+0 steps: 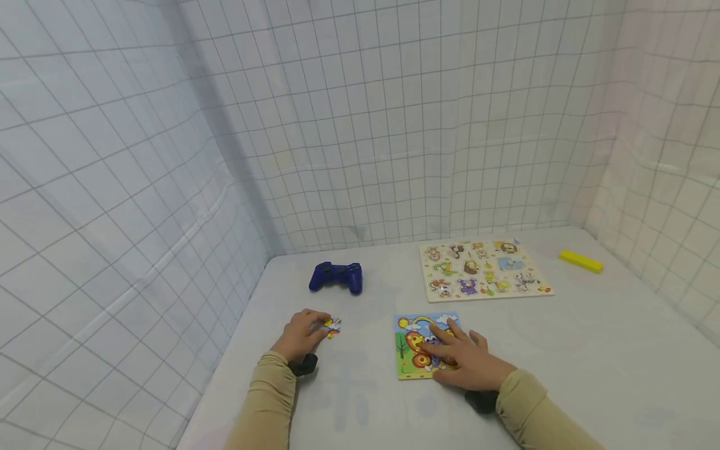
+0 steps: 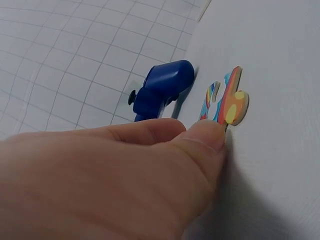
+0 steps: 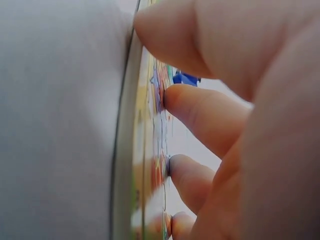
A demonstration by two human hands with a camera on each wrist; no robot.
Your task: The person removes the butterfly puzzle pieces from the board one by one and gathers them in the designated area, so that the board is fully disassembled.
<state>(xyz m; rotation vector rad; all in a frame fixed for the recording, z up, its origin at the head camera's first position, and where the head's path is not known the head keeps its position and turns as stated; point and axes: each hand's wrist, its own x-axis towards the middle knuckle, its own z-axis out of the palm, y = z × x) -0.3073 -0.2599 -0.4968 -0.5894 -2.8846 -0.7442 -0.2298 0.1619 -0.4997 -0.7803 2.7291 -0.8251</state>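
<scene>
Between thumb and fingers my left hand (image 1: 301, 334) pinches a small jigsaw puzzle piece (image 1: 333, 327), low over the white table. Close up in the left wrist view, the piece (image 2: 234, 105) shows red, orange, yellow and blue print, its near end covered by the thumb. To the right, a square butterfly puzzle (image 1: 406, 356) lies flat in its wooden tray. My right hand (image 1: 469, 362) rests on its right part with fingers spread, hiding much of the right wing. In the right wrist view the fingertips (image 3: 175, 97) touch the printed surface, the thumb near the tray's edge.
A blue game controller (image 1: 336, 275) lies beyond my left hand. Farther back on the right is a wooden animal puzzle board (image 1: 478, 270), with a yellow bar-shaped block (image 1: 581, 261) beside it. White grid-lined sheets (image 1: 394, 125) enclose the table (image 1: 360, 400) at the back and sides.
</scene>
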